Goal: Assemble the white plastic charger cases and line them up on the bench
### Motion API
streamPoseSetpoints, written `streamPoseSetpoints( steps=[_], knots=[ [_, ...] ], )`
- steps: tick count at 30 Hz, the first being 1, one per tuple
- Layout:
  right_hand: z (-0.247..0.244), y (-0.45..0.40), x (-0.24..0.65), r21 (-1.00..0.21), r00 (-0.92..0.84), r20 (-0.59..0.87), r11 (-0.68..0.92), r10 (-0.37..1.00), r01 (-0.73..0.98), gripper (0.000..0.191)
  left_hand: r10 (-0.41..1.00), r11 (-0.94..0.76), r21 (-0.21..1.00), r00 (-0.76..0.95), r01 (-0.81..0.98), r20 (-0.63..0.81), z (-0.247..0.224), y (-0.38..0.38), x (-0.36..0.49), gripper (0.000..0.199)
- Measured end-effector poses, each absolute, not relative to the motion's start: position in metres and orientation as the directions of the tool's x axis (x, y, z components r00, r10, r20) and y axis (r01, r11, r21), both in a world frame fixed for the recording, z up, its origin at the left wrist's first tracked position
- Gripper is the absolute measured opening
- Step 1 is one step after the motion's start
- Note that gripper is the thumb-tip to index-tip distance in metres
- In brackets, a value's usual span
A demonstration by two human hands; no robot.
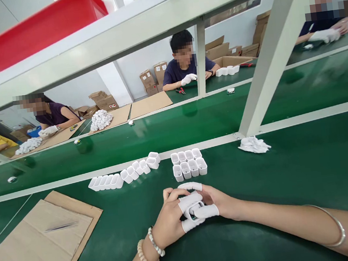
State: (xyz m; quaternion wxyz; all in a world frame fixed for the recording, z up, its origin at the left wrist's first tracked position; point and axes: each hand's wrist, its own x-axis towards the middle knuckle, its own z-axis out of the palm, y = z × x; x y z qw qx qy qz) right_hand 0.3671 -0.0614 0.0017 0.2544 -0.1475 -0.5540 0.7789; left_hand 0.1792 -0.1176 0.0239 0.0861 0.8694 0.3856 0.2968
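Above the green worktop my left hand [173, 212] grips a small white plastic cup [187, 212] between its thumb and fingers. From the other side my right hand [213, 197] closes on the same cup, its fingertips at the opening. White finger cots cover several fingertips on both hands. A small white piece with a bit of dark green shows inside the cup, partly hidden by the fingers. Just beyond my hands stand two rows of upright white cups [185, 170]. To their left, more white cups [106, 182] form a slanting line.
Cardboard sheets [26, 250] with metal tweezers [61, 226] lie at the left. A crumpled white glove [253, 145] rests near the metal rail. Beyond runs a green conveyor [185, 116] carrying small parts; co-workers sit across it. A slanted post [278, 50] and red tray [41, 28] stand above.
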Motion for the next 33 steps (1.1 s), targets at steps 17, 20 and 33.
streamPoseSetpoints(
  steps=[17, 20, 33],
  knots=[
    [0.008, -0.065, 0.365, -0.953, -0.818, 0.05, -0.218, 0.574, -0.212, 0.062, 0.721, -0.69, 0.376, 0.544, 0.618, 0.428, 0.03, -0.121, 0.182, 0.037],
    [0.006, -0.065, 0.367, -0.981, -0.818, 0.092, -0.09, 0.568, -0.172, 0.063, 0.788, -0.609, 0.566, 0.505, 0.556, 0.353, 0.036, -0.12, 0.177, 0.033],
    [0.01, -0.066, 0.372, -0.959, -0.74, 0.218, 0.28, 0.636, -0.042, 0.022, 0.808, -0.355, 0.833, 0.587, 0.425, 0.045, 0.05, -0.118, 0.162, 0.031]
  ],
)
